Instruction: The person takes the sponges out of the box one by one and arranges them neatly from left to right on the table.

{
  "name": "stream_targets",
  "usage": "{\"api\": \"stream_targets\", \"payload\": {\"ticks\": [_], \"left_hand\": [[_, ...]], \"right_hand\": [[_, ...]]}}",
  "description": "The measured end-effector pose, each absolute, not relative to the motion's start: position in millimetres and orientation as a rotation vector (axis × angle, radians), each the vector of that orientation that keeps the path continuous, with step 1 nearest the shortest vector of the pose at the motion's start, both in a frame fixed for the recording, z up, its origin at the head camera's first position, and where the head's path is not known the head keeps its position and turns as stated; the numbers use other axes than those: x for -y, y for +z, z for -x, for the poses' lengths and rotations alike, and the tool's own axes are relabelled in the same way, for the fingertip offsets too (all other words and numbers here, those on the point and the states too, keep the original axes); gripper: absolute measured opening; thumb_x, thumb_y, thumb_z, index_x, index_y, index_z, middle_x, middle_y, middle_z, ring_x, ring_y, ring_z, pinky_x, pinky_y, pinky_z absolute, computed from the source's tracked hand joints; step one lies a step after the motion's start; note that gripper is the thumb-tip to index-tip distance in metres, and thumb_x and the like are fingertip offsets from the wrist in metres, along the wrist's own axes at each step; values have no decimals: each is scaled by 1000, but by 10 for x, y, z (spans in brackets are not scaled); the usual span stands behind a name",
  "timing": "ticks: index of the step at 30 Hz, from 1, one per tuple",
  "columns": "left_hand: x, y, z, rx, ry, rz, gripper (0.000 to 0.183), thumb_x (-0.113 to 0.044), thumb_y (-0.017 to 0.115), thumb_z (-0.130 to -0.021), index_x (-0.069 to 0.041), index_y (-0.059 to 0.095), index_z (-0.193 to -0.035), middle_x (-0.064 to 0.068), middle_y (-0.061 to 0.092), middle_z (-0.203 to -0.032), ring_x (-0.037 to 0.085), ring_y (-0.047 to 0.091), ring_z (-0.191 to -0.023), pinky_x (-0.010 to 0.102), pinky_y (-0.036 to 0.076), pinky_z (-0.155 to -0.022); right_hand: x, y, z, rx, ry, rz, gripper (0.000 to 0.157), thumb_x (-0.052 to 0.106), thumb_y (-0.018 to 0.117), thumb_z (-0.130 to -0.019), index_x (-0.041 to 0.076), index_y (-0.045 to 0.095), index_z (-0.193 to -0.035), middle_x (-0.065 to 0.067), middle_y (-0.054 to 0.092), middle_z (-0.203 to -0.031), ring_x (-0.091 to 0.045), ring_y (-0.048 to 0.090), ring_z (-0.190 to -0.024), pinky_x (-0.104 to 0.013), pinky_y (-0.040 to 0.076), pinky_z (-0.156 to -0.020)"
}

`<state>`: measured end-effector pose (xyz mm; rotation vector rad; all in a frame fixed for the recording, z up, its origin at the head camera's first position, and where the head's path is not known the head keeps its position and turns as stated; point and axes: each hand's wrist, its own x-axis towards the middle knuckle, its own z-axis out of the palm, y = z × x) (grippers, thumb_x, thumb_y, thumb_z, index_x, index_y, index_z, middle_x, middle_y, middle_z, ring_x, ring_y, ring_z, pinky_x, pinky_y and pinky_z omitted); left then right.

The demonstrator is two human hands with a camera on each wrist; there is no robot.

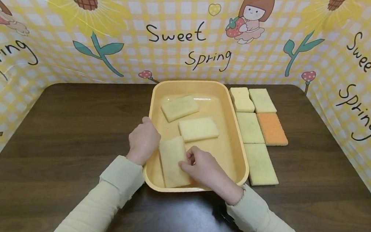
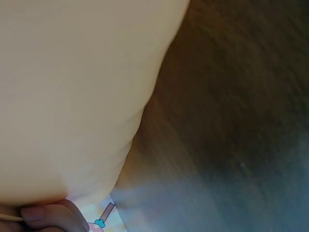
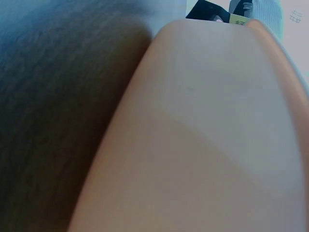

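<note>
A yellow plastic basin [image 1: 232,149] stands on the table with three pale yellow rectangular sponges in it. My left hand [image 1: 144,142] grips the basin's left rim; in the left wrist view its curled fingers [image 2: 53,217] show at the bottom corner, beside a thin yellow edge. Inside the basin, my right hand [image 1: 205,167] pinches the right edge of the nearest sponge [image 1: 173,163] between thumb and fingers. Farther in lie a middle sponge [image 1: 199,129] and a back sponge [image 1: 180,108]. The right wrist view is mostly filled by bare skin, with the held sponge out of sight.
Right of the basin, several sponges lie side by side: a wavy-edged one [image 1: 241,99], pale rectangular ones such as the long front sponge [image 1: 261,165], and an orange one [image 1: 272,129]. Behind the dark wooden table [image 1: 81,132] hangs a yellow checked cloth [image 1: 174,59].
</note>
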<state>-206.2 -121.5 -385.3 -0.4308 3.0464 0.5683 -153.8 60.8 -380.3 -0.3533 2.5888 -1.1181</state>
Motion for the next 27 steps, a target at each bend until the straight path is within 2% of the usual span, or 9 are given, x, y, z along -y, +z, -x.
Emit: {"api": "stream_targets", "payload": {"ticks": [16,21,27], "left_hand": [[1224,-3863,2064,-3043,568,445,16,-11,44,-89,3,46,-97,26,65,-86,39,67,-78,52,53,-65],[1226,-3852,2072,-3024,571,445,17,-11,44,-90,3,45,-98,26,65,-87,39,67,-78,51,53,-66],[1226,-3839,2078,-3003,581,452,17,-11,43,-90,3,45,-99,25,65,-87,38,67,-79,50,53,-66]], "right_hand": [[-899,-3573,1446,-2650,-1190,339,17,21,64,-86,8,52,-87,0,55,-74,-10,52,-68,-22,42,-61],[-1057,-3450,1387,-2650,-1203,300,19,22,62,-88,8,51,-91,-2,55,-79,-12,53,-72,-24,42,-63],[-1256,-3307,1363,-2719,-1183,251,20,26,62,-89,8,54,-95,-5,62,-87,-14,59,-78,-27,44,-65]]}}
